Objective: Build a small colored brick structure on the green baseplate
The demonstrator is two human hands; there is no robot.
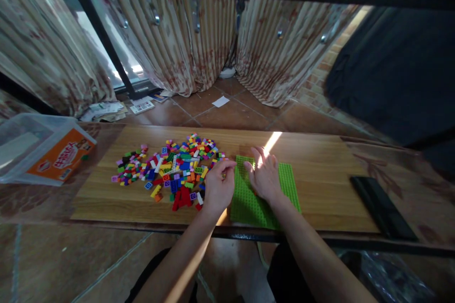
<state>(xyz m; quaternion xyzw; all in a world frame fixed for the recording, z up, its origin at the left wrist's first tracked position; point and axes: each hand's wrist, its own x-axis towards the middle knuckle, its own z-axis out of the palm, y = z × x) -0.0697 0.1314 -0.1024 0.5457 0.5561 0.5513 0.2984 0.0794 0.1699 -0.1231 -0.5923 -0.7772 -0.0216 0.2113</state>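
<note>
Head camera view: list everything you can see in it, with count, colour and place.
Toy bricks: many, mixed colours, board's left half
Studded baseplate: one, green, on board
Board: one, wood-coloured, on table
Table: one, brown, patterned, under board
Bin: one, clear, orange label, far left
Flat object: one, black, right
Curtains: several, striped beige, behind
Loose sheet: one, white, on floor
Papers: several, mostly pale, by window
Large cloth: one, dark, back right
Floor: one, brown tiles
Left hand: one, bare, beside baseplate, fingers pinched; any brick unclear
Right hand: one, bare, over baseplate, fingers spread
</note>
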